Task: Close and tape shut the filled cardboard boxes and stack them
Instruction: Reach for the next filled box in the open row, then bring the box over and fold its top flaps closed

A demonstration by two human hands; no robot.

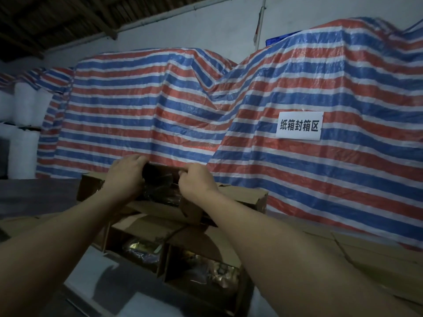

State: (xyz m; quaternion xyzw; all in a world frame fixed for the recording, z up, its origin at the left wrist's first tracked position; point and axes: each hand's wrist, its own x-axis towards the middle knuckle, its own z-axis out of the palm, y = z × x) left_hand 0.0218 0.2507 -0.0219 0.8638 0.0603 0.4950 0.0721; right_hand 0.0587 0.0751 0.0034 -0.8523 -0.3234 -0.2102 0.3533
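Both my hands are out in front of me, gripping the far flap of the upper cardboard box: my left hand curls its fingers over the flap's top edge on one side and my right hand pinches the same edge just beside it, with dark wrapped goods showing in the gap between them. That box sits on top of another open box nearer to me, whose dividers and shiny packed contents are plainly uncovered. So I judge the job is barely started here: neither box is folded shut, I see no tape on any seam, and no tape roll or dispenser is in sight. Closing this far flap looks like the step in hand; the other flaps, the taping and proper stacking are all left. Flattened cardboard lies spread to my right, under the boxes. Right behind the box hangs a striped red, white and blue tarp over some bulky heap, carrying a white paper sign; it crowds the far edge, leaving little room to swing the flap. White rolls stand at far left. The light is dim.
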